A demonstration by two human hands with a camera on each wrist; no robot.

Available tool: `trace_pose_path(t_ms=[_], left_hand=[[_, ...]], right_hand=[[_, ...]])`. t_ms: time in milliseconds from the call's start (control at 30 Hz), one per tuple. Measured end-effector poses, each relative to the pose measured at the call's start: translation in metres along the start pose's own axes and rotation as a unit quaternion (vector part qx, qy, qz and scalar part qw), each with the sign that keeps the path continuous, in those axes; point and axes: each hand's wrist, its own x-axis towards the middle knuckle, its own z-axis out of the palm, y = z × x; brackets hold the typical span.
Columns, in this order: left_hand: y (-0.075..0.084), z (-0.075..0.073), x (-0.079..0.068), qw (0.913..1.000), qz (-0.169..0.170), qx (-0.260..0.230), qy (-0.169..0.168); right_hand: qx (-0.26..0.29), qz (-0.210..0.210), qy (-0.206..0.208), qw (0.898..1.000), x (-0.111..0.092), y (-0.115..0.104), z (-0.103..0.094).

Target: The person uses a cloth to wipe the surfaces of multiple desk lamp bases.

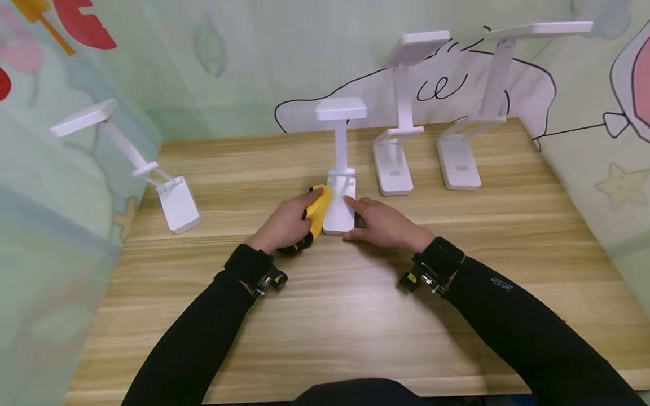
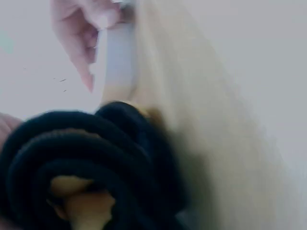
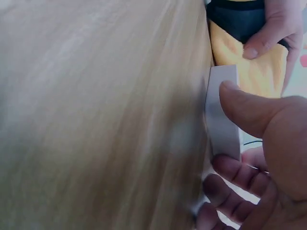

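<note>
A white desk lamp (image 1: 339, 211) stands at the middle of the table, its arm raised and its head folded forward. My left hand (image 1: 286, 223) holds a yellow cloth with black edging (image 1: 318, 211) against the left side of the lamp's base. From the other side my right hand (image 1: 383, 224) grips the base, as the right wrist view shows: the thumb lies on the near end of the base (image 3: 224, 112) and curled fingers are at its side. In the left wrist view the rolled black edging (image 2: 165, 163) of the cloth fills the foreground, blurred.
Another white lamp (image 1: 180, 206) stands at the left of the wooden table (image 1: 345, 327). Two more, a nearer lamp (image 1: 393, 169) and a lamp with a wide head (image 1: 459, 163), stand at the back right. Printed curtains (image 1: 228, 67) hang behind and beside the table.
</note>
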Motion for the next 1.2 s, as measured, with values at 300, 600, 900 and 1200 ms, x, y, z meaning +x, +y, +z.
trace_pose_path(t_ms=[300, 600, 900, 1200], left_hand=[[0.019, 0.017, -0.012, 0.9999, -0.002, 0.015, -0.008], [0.038, 0.018, -0.046, 0.9994, 0.007, 0.032, -0.009], [0.029, 0.030, -0.011, 0.9864, 0.046, 0.145, 0.063], [0.023, 0.033, 0.000, 0.9681, 0.071, 0.222, 0.090]], right_hand=[[0.000, 0.002, -0.004, 1.000, 0.001, 0.002, 0.000], [0.002, -0.005, -0.001, 1.000, 0.000, 0.002, 0.001], [-0.002, -0.009, 0.003, 1.000, -0.001, 0.005, -0.001], [-0.003, -0.017, 0.006, 1.000, 0.000, 0.006, 0.001]])
